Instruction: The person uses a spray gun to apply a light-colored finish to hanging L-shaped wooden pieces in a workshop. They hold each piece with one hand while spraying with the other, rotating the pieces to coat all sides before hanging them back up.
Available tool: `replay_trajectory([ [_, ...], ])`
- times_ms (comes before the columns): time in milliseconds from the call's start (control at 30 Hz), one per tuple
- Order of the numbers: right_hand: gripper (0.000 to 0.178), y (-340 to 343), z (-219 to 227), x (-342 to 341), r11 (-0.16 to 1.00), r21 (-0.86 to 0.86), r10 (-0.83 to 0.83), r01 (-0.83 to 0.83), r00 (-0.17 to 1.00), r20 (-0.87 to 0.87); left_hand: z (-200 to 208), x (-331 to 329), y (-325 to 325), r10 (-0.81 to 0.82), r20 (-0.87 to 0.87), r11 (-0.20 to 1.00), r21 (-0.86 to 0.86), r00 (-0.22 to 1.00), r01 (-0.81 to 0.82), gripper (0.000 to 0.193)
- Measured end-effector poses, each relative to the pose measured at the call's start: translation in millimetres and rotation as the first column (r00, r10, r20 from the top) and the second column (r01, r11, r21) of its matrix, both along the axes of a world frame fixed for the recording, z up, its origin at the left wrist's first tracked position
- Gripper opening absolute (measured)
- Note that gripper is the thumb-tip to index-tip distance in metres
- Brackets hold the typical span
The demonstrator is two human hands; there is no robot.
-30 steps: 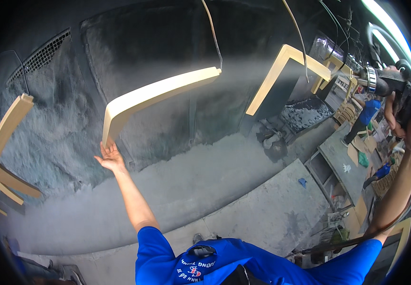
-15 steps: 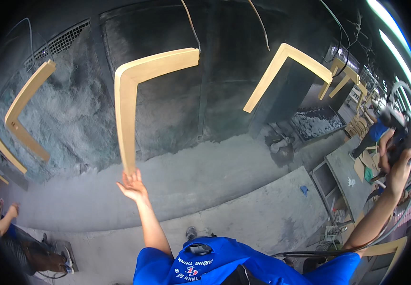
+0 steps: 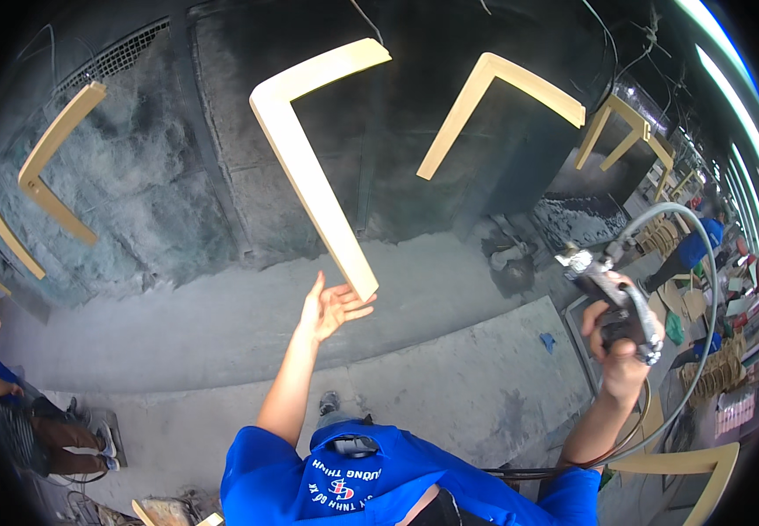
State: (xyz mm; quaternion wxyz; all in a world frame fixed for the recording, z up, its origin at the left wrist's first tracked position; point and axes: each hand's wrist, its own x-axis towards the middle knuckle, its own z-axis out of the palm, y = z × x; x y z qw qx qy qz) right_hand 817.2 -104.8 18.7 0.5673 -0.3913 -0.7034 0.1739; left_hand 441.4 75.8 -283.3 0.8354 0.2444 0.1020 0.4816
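A pale L-shaped wooden frame piece (image 3: 314,184) hangs from a wire in front of me, its long leg slanting down to the right. At its lower end is my left hand (image 3: 331,309), thumb and fingers spread, the fingertips against or just behind the wood. My right hand (image 3: 625,337) is wrapped round a metal spray gun (image 3: 603,285), whose nozzle points up and left. A grey hose (image 3: 704,250) loops from the gun on the right side. Another L-shaped wooden piece (image 3: 463,110) hangs to the right of the first, apart from both hands.
More wooden pieces hang at the left (image 3: 55,167) and far right (image 3: 612,131). Behind stands a dark, dusty booth wall (image 3: 169,175). A low grey platform (image 3: 485,377) lies ahead. A co-worker's legs (image 3: 68,438) show at lower left; another person (image 3: 691,250) is at right.
The near wooden piece has turned, its lower end swinging right with my left hand. My right hand has brought the spray gun leftward from the right edge. The hanging pieces have shifted in view.
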Motion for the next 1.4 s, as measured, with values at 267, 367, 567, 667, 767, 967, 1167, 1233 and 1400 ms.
replay_trajectory([
  [267, 0.071, -7, -35, -59, 0.992, 0.122, -0.019, -0.011, 0.970, 0.241, -7, 47, 113, 0.042, 0.168, 0.998, -0.050, 0.985, -0.034, 0.102],
  [367, 0.068, -5, -46, -86, 0.991, 0.116, 0.023, -0.061, 0.951, 0.309, -14, 44, 158, 0.147, 0.232, 0.988, -0.079, 0.962, -0.132, 0.101],
  [567, 0.063, 21, -52, -136, 0.989, 0.094, 0.074, -0.110, 0.943, 0.326, -20, -1, 240, 0.370, 0.277, 0.919, -0.250, 0.887, -0.306, 0.099],
  [667, 0.061, 38, -49, -161, 0.987, 0.068, 0.115, -0.147, 0.931, 0.346, -22, -33, 269, 0.479, 0.303, 0.872, -0.273, 0.824, -0.407, 0.102],
  [767, 0.059, 52, -48, -180, 0.976, 0.078, 0.167, -0.202, 0.932, 0.320, -26, -71, 288, 0.589, 0.309, 0.801, -0.342, 0.746, -0.491, 0.101],
  [967, 0.063, 72, -82, -195, 0.887, 0.334, 0.401, -0.320, 0.891, -0.213, -38, -132, 287, 0.718, 0.322, 0.695, -0.368, 0.617, -0.618, 0.097],
  [1167, 0.071, 90, -123, -178, 0.970, 0.024, 0.244, -0.243, 0.968, -0.051, -42, -162, 258, 0.794, 0.266, 0.608, -0.355, 0.546, -0.710, 0.100],
  [1233, 0.075, 93, -135, -175, 0.978, -0.077, 0.195, -0.196, 0.981, -0.024, -44, -164, 244, 0.797, 0.209, 0.603, -0.306, 0.566, -0.736, 0.100],
  [1400, 0.057, 86, -157, -155, 0.919, -0.363, 0.120, -0.155, 0.986, -0.116, -48, -161, 218, 0.805, 0.072, 0.586, -0.258, 0.589, -0.768, 0.094],
])
